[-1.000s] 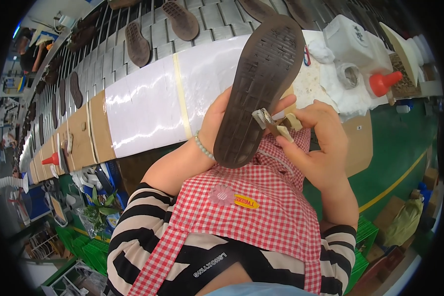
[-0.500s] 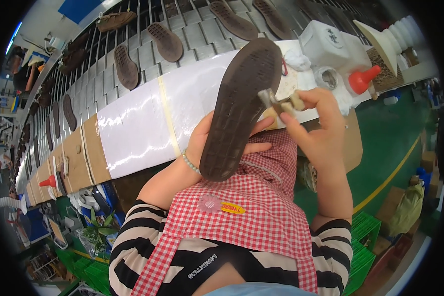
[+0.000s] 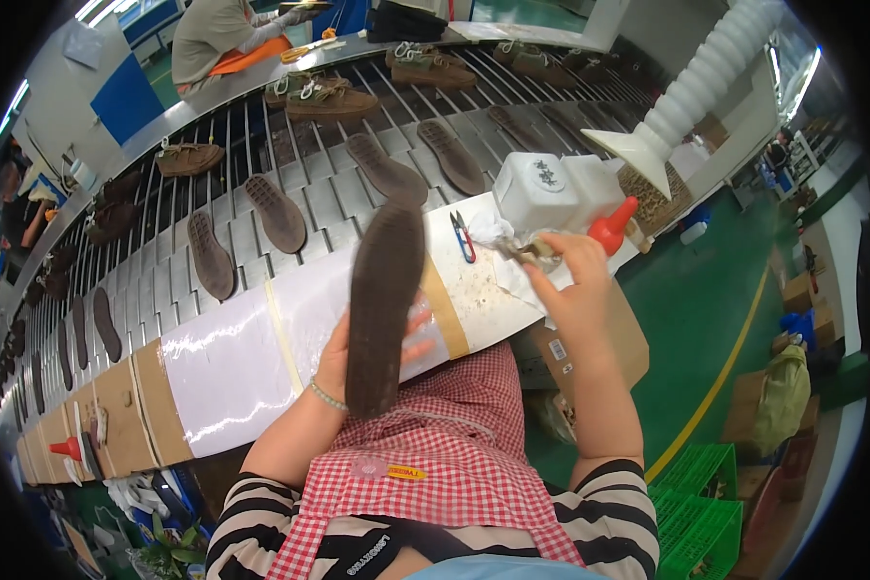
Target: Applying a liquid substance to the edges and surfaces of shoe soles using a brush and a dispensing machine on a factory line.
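My left hand (image 3: 335,360) grips a dark brown shoe sole (image 3: 387,309) from behind, its treaded underside toward me and slightly blurred. The sole stands nearly upright above the table's near edge. Pinched in my right hand (image 3: 578,280) is a small brush (image 3: 527,251) with a pale handle, and the fingers hide part of it. That hand is over crumpled white cloth or paper (image 3: 491,230), close to a white plastic jug (image 3: 536,191) and a red-capped bottle (image 3: 613,226). Scissors-like thread snips (image 3: 463,237) with red and blue handles lie left of the brush.
Beyond the white-covered table (image 3: 224,377) runs a metal slat conveyor (image 3: 319,227) bearing several soles (image 3: 275,213) and brown shoes (image 3: 331,101). A white duct hood (image 3: 638,150) hangs at right. Another person (image 3: 213,43) works across the line. Green crates (image 3: 691,522) stand at lower right.
The brush in my right hand has moved away from the sole toward the white cloth beside the jug. The sole stays in my left hand, turned more upright. The view has tilted up.
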`<action>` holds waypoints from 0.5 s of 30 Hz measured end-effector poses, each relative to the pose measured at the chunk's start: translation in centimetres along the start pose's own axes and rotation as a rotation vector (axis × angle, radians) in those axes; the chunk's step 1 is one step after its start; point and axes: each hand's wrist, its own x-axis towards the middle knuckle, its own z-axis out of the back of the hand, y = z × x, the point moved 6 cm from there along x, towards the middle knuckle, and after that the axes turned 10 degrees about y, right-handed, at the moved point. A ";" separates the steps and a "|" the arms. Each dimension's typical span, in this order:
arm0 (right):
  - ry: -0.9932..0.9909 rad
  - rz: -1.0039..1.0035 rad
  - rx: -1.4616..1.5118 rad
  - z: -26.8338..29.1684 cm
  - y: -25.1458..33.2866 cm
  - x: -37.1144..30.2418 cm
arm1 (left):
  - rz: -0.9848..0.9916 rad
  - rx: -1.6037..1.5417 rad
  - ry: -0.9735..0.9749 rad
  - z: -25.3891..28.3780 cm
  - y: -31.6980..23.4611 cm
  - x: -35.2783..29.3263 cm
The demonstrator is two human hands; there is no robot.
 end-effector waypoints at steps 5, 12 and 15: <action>-0.005 -0.245 -0.205 1.9 -5.7 -1.0 | -0.409 0.121 -0.002 2.6 -6.3 0.7; 0.076 -0.143 -0.496 0.9 -9.8 -0.7 | -0.155 -0.141 -0.234 7.1 -5.6 -4.6; 0.104 -0.059 -0.527 0.1 -10.8 -0.1 | -0.023 -0.055 -0.238 4.2 -4.4 -5.4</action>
